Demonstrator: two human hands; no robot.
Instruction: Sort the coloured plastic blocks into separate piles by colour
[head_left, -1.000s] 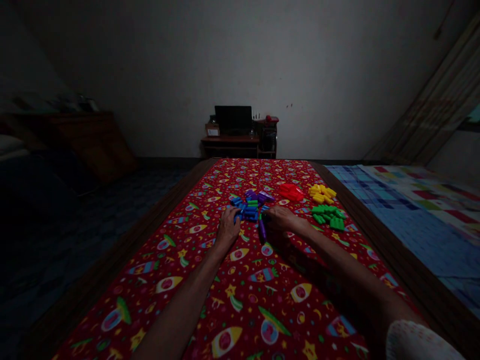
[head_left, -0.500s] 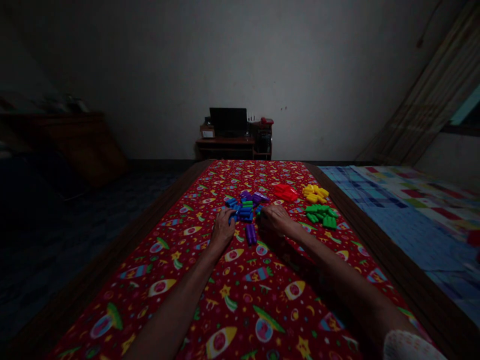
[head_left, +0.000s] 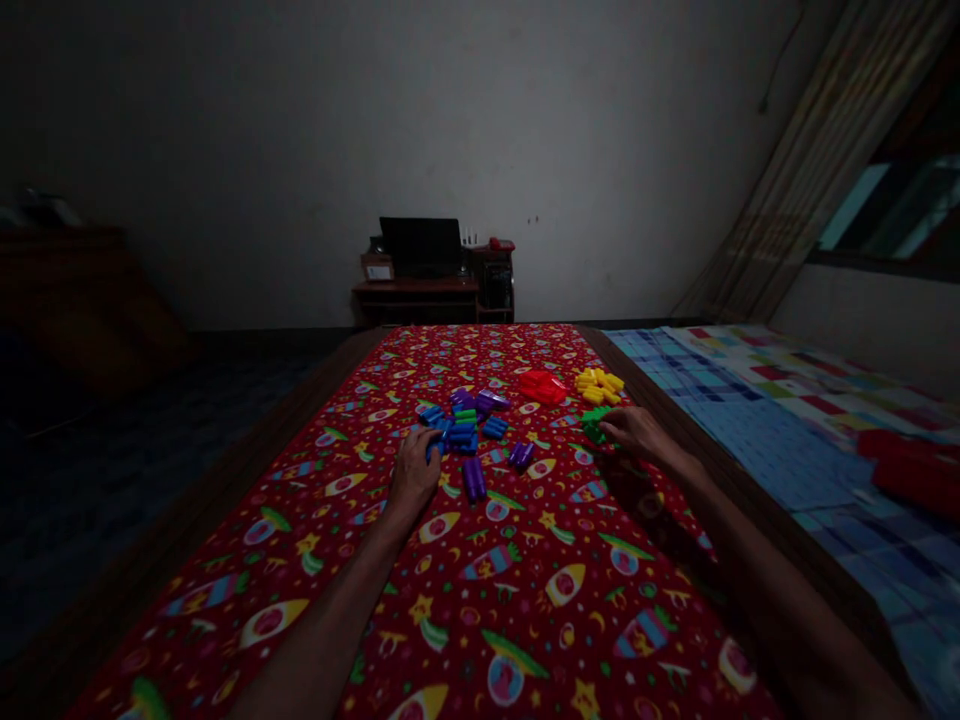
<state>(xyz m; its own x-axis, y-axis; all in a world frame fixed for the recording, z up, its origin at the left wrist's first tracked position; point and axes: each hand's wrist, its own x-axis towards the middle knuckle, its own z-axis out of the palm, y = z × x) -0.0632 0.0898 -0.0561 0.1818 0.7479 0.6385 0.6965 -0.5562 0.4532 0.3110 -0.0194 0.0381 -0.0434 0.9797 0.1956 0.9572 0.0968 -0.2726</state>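
My left hand (head_left: 416,468) rests at the left side of a mixed pile, its fingers curled on a blue toy block (head_left: 436,449). More blue blocks (head_left: 462,438), a green block (head_left: 465,416) and purple blocks (head_left: 489,401) lie close together there. Over the pile of green blocks (head_left: 594,424) on the right is my right hand (head_left: 637,432), fingers closed on a green block at the pile's edge; the hand partly hides the pile. Nearer to me lie a purple block (head_left: 474,480) and a smaller purple piece (head_left: 521,455). One blue block (head_left: 495,428) sits slightly apart.
Piles of red blocks (head_left: 542,387) and yellow blocks (head_left: 598,385) lie farther back on the red patterned cloth (head_left: 487,590). Beyond the table stands a desk with a dark monitor (head_left: 421,246). A bed with a blue checked sheet (head_left: 720,430) is at the right.
My right hand has moved right, from the mixed pile to the green pile. A blue block and a small purple piece now show where it was. My left hand stays at the blue blocks.
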